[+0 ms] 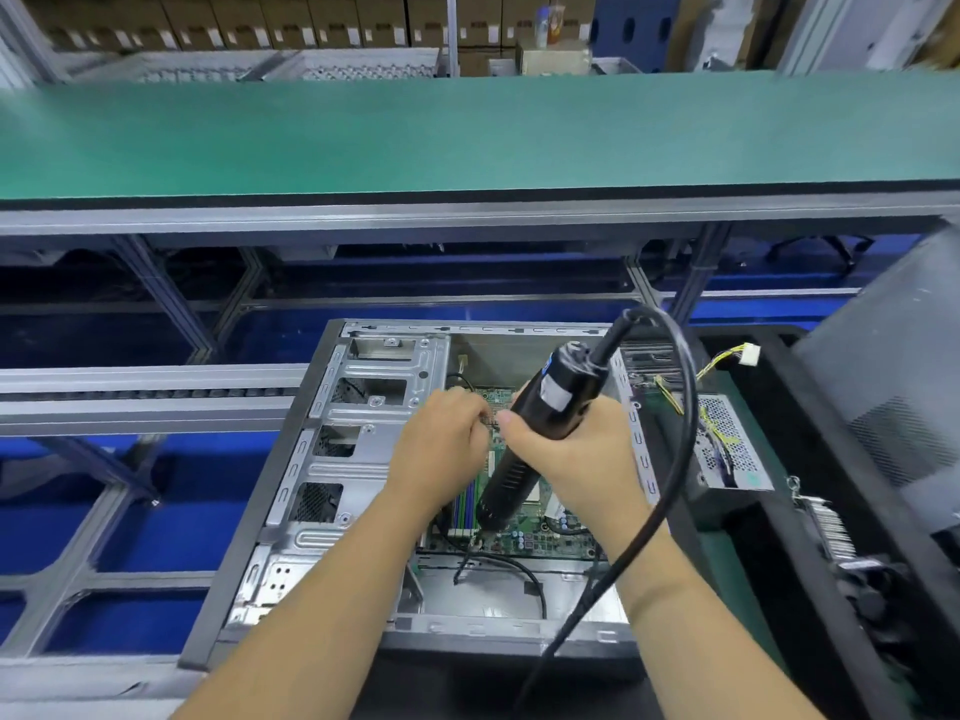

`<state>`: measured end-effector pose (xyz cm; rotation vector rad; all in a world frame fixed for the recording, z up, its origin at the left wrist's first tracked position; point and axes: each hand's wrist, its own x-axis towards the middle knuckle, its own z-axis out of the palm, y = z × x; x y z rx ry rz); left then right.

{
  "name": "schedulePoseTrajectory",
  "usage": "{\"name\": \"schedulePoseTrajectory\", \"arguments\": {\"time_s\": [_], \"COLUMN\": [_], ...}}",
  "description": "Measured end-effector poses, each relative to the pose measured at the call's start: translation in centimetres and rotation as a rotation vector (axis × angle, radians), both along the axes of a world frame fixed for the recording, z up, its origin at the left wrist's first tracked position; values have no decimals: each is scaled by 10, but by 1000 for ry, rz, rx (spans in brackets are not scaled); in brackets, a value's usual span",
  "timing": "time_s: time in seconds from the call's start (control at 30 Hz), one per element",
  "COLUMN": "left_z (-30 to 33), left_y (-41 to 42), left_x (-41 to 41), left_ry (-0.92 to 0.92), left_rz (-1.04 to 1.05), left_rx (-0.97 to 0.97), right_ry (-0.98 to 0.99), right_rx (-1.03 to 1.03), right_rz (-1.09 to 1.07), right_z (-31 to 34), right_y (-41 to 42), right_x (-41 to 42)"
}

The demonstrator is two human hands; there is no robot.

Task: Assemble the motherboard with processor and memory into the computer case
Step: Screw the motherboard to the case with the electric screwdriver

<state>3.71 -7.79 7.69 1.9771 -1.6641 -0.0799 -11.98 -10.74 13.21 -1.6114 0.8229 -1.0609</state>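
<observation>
Motherboard (524,532) lies inside the open computer case (363,433), near its right side. Right hand (566,449) grips the electric screwdriver (530,439), clamped round its barrel, tip down at the board's near left corner. Left hand (441,444) curls beside it; whether it holds anything cannot be told. Keeping the driver square matters. Loose cables (519,569) cross near the bit, and the power supply (727,444) sits right.

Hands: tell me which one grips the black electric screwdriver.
The right hand grips the black electric screwdriver, wrapped round its body. The left hand only reaches over the motherboard beside it.
</observation>
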Motion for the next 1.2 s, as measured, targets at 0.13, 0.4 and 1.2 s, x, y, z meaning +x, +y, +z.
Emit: {"name": "schedulePoseTrajectory", "arguments": {"time_s": [0.13,0.4,1.2], "left_z": [1,-1,-19], "left_y": [2,3,-2], "left_x": [1,3,12], "left_ry": [37,-39,-131], "left_rz": [50,9,378], "left_rx": [-76,-74,377], "right_ry": [-8,7,-176], "right_rx": [35,-26,-86], "right_rz": [17,-57,-239], "right_z": [-5,7,85], "right_y": [6,-3,-33], "right_x": [6,0,-34]}}
